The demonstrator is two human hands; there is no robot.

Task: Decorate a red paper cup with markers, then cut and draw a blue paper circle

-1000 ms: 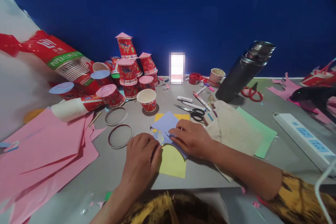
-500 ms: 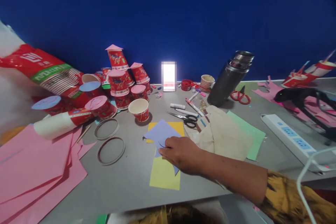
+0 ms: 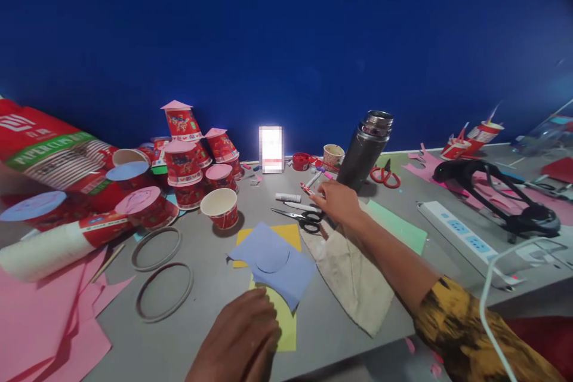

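Note:
My right hand (image 3: 340, 203) reaches over the pens in front of the dark thermos (image 3: 364, 149). Its bent fingers are closed on a red-and-white pen (image 3: 307, 190), whose end sticks out past them. My left hand (image 3: 244, 334), fingers curled together, hovers over or rests on the lower part of a yellow sheet (image 3: 286, 325); anything inside it is hidden. Beyond it lies a blue-violet paper sheet (image 3: 273, 262) marked with a curved line, overlapping an orange-yellow sheet (image 3: 293, 236). Black-handled scissors (image 3: 308, 222), a white pen (image 3: 298, 206) and a white tube (image 3: 287, 197) lie beside my right hand.
At left are red paper cups (image 3: 182, 161) stacked up, pink paper (image 3: 36, 328) and two grey rings (image 3: 165, 291). An upright cup (image 3: 219, 208) stands nearer. A beige cloth (image 3: 358, 292) lies under my right forearm; a power strip (image 3: 465, 239) and cable are at right.
My right hand has left the blue-violet sheet and moved forward and right onto the pens. My left hand has come into view at the bottom. The view has shifted to the right.

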